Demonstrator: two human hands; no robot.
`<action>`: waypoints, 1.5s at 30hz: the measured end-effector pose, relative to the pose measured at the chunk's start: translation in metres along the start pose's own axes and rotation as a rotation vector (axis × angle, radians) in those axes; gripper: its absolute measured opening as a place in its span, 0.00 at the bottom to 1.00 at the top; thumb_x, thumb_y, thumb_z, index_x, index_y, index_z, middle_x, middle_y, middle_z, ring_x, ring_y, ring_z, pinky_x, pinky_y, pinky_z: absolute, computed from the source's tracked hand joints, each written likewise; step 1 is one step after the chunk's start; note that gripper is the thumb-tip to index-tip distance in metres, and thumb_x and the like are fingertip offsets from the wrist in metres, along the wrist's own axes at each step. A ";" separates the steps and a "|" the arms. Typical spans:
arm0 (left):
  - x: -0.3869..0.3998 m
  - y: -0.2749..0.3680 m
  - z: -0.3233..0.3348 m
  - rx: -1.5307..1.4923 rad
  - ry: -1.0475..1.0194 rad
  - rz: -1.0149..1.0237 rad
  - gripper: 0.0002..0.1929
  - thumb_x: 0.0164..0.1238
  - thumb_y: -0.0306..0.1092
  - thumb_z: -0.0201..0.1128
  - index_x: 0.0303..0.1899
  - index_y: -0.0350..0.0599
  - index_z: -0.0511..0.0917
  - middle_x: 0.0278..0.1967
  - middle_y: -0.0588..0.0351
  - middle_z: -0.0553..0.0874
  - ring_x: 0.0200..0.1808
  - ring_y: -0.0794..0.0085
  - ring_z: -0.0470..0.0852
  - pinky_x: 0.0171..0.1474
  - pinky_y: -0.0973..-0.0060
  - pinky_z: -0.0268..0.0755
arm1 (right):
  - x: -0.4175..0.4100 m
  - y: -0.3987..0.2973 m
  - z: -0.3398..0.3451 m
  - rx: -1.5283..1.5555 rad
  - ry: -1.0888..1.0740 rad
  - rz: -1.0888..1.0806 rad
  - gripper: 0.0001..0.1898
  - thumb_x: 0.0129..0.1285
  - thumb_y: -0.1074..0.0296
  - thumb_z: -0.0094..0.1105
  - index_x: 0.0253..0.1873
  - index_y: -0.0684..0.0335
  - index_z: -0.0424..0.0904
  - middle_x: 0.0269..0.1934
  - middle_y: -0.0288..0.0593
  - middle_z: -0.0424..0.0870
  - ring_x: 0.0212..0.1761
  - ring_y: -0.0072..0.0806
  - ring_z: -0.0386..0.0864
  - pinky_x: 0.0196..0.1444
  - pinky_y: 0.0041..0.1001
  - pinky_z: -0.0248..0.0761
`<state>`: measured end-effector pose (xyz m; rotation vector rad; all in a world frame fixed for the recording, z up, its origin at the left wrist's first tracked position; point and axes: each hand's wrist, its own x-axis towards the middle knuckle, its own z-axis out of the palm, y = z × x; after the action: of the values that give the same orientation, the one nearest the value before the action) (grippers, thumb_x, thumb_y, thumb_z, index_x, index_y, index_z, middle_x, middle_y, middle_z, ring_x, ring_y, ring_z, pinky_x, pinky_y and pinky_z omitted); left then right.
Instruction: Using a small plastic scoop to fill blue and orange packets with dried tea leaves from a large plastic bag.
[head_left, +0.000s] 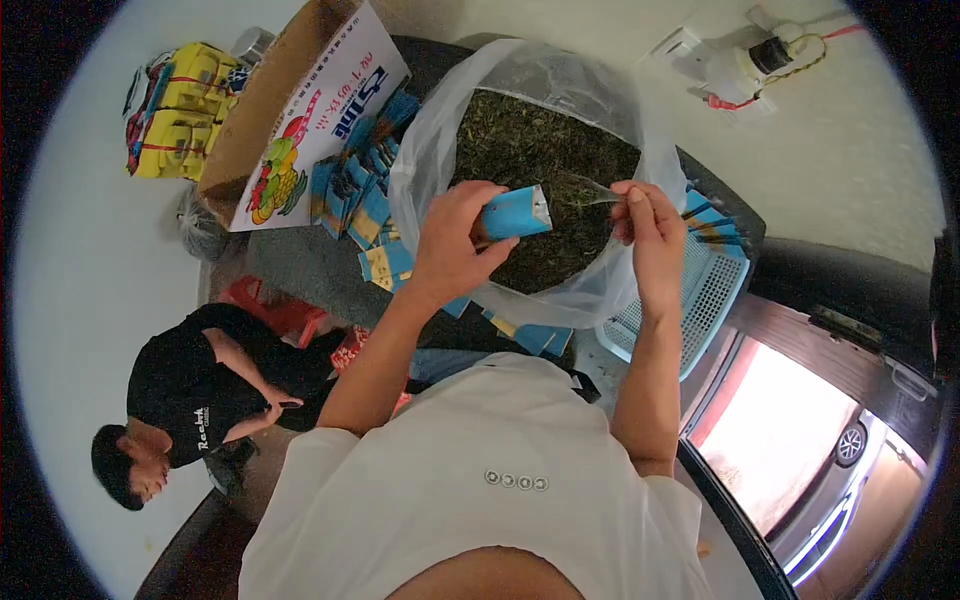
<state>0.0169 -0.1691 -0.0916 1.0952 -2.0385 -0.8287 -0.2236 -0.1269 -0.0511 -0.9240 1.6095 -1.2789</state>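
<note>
Before me lies a large clear plastic bag (420, 172), its mouth spread wide around a heap of dark dried leaves (540, 135). Over the leaves, my left hand (457, 244) holds a small blue packet (517, 213), tilted with its silvery end to the right. My right hand (652, 225) pinches the handle of a clear spoon or scoop (589, 192), whose far end is over the leaves and hard to make out. Many blue and yellow packets (367, 191) lie piled left of the bag, and some (532, 334) lie below it.
At the right, a light blue plastic basket (712, 285) stands with blue packets (712, 221) at its upper end. A printed cardboard box (300, 142) stands at the left. Beyond the table's left side sits another person in black (195, 375), near a red plastic stool (277, 307).
</note>
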 end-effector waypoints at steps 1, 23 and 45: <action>0.001 0.001 0.000 0.032 -0.020 -0.024 0.29 0.47 0.31 0.75 0.55 0.42 0.76 0.52 0.44 0.81 0.55 0.48 0.79 0.58 0.59 0.72 | -0.002 -0.005 -0.003 0.007 -0.012 -0.035 0.12 0.77 0.63 0.49 0.48 0.62 0.83 0.29 0.31 0.77 0.26 0.15 0.68 0.29 0.17 0.60; 0.007 0.016 0.019 -0.531 -0.102 -0.253 0.27 0.58 0.29 0.73 0.59 0.41 0.73 0.49 0.59 0.79 0.50 0.76 0.77 0.54 0.72 0.71 | -0.062 -0.064 0.000 -0.522 0.142 -0.488 0.10 0.68 0.78 0.55 0.51 0.64 0.82 0.35 0.41 0.77 0.32 0.25 0.72 0.34 0.22 0.65; -0.040 0.081 0.006 -0.646 -0.420 -0.056 0.28 0.67 0.37 0.66 0.65 0.38 0.69 0.42 0.61 0.81 0.37 0.79 0.77 0.40 0.76 0.72 | -0.124 -0.037 -0.014 -0.312 -0.124 -0.512 0.06 0.62 0.78 0.61 0.44 0.67 0.80 0.32 0.44 0.80 0.25 0.29 0.75 0.28 0.26 0.67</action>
<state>-0.0069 -0.0970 -0.0425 0.6445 -1.8314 -1.7092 -0.1909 -0.0160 0.0080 -1.6571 1.5530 -1.2860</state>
